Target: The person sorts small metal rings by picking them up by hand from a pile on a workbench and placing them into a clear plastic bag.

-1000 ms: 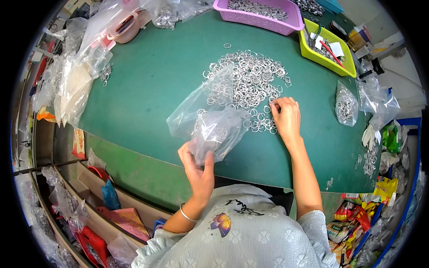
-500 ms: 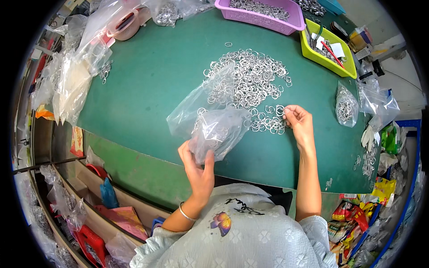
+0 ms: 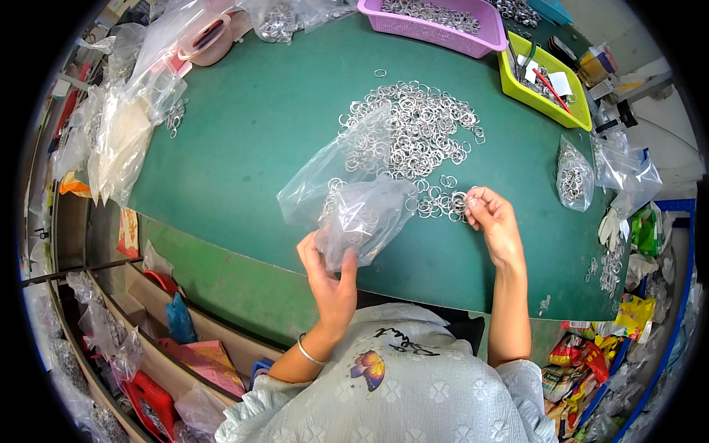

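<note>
My left hand grips the lower edge of a clear plastic bag, fingers behind it and thumb in front. Some metal rings show through its film. Another stretch of clear film lies beyond, against a large pile of silvery metal rings on the green table. My right hand pinches at the right end of a smaller group of rings beside the bag's mouth. At least one metal ring is at its fingertips; how many it holds is hard to make out.
A purple basket of rings stands at the far edge, a yellow-green basket with pliers and a red pen to its right. A filled bag lies at the right. Plastic bags heap at the left; the table's near edge curves before me.
My right hand has moved slightly down and toward the small group of rings. The left hand keeps its grip on the bag. The whole view has shifted a little.
</note>
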Demonstrator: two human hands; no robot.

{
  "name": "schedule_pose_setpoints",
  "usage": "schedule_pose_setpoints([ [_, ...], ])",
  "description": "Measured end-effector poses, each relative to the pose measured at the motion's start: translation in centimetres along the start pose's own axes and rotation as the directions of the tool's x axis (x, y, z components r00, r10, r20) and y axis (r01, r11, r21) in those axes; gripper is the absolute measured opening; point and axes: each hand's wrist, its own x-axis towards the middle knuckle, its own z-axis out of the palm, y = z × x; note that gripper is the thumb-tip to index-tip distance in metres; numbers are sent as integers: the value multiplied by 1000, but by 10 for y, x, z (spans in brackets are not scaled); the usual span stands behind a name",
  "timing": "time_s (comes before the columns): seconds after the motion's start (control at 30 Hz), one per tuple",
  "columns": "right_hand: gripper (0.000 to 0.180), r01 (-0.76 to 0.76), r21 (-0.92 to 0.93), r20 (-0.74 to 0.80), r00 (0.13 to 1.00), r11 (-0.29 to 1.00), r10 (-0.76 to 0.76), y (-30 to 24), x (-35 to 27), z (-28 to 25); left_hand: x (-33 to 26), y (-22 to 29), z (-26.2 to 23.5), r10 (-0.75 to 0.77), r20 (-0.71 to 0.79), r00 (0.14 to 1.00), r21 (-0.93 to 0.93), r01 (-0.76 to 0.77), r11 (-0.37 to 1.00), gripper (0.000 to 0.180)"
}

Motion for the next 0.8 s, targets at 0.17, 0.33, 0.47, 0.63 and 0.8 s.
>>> schedule_pose_setpoints([
  [0.17, 6, 151, -220, -108, 978, 964, -178, 13, 1, 25, 1, 2, 0, 0, 7, 1000, 17, 0, 1000, 46],
  [0.33, 3, 256, -554, -133, 912, 792, -388, 8, -2, 21, 0, 2, 0, 13, 4, 1000, 5, -13, 1000, 47],
  [0.47, 2, 216, -520, -138, 934, 826, -331, 14, 0, 8, 1, 0, 0, 17, -6, 1000, -3, -17, 1000, 47],
  [0.63, 3, 154, -366, -133, 967, 918, -216, 13, -2, 4, 0, 1, 0, 11, 6, 1000, 5, -11, 1000, 47],
  [0.8, 3, 196, -100, 45, 980, 976, -192, -4, -38, 56, 0, 3, -1, 30, 15, 999, 12, -30, 999, 47],
])
